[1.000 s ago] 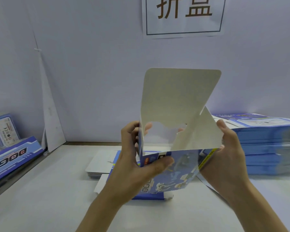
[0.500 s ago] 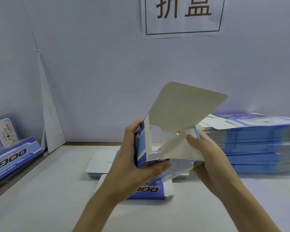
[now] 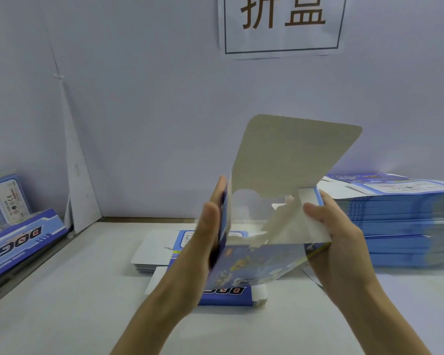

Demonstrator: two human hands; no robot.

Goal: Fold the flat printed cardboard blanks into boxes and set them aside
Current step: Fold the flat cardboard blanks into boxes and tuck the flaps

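Observation:
I hold a partly opened blue printed box (image 3: 254,265) in the air over the white table (image 3: 75,303). Its large white lid flap (image 3: 292,155) stands up and leans to the right. My left hand (image 3: 205,242) grips the box's left wall, thumb on the near side and fingers on the far side. My right hand (image 3: 341,242) grips the right side, and its thumb presses on a white side flap (image 3: 292,226) that slants into the opening. The box's underside and far wall are hidden.
A tall stack of flat blue blanks (image 3: 400,226) fills the right side of the table. A low pile of blanks (image 3: 151,252) lies under my hands. Folded boxes (image 3: 23,239) sit on a lower ledge at the left, beside a white cardboard wedge (image 3: 80,201) leaning on the wall.
The box has spread wider again. My right hand moved right with the side flap, and the lid flap rose more upright. My left thumb shifted from the front face to the left wall.

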